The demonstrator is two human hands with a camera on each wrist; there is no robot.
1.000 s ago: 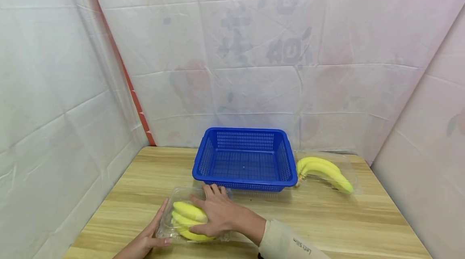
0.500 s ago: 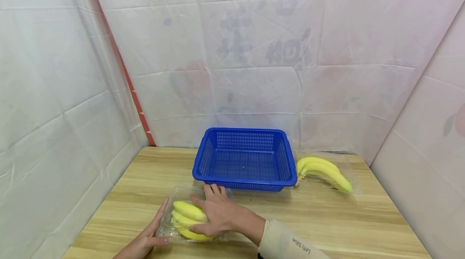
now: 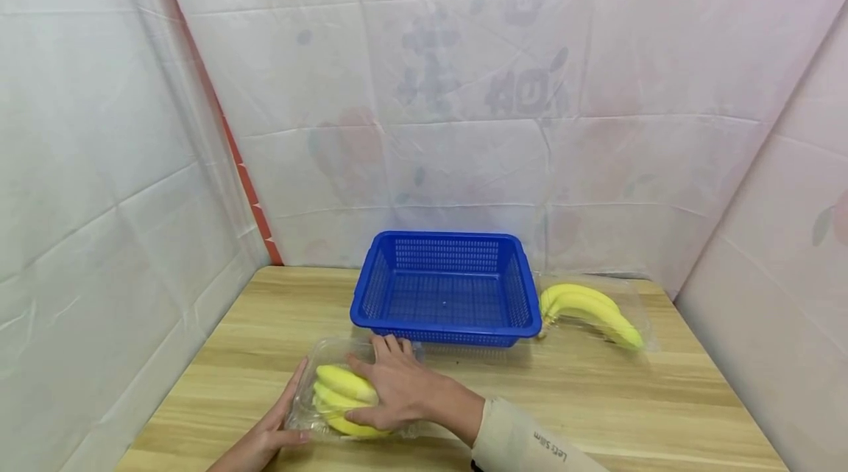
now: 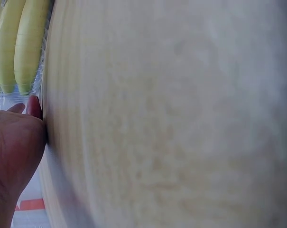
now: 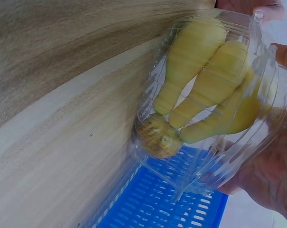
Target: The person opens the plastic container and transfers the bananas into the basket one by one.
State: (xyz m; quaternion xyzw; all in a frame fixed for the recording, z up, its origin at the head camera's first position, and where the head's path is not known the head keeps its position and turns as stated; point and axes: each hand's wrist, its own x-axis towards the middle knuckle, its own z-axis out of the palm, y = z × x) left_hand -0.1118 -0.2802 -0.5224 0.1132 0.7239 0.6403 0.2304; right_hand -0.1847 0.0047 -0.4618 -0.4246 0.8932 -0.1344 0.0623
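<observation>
A clear plastic clamshell box (image 3: 323, 354) lies near the table's front, left of the middle. Inside it is a bunch of yellow bananas (image 5: 207, 85), its brown stem end showing through the plastic in the right wrist view. My left hand (image 3: 268, 437) holds the box's near left corner, fingers along the left side and thumb at the front. My right hand (image 3: 400, 387) reaches across the lid from the right and grips the box, fingertips at the far edge and thumb nearer the front. It covers the right part of the lid.
A blue plastic basket (image 3: 447, 331) with slotted walls stands just behind the box. To its right lies another clear box (image 3: 636, 299) with bananas (image 3: 589, 304) in it. The wooden table (image 3: 662, 413) ends at pale cloth walls (image 3: 464, 163) on its back and sides.
</observation>
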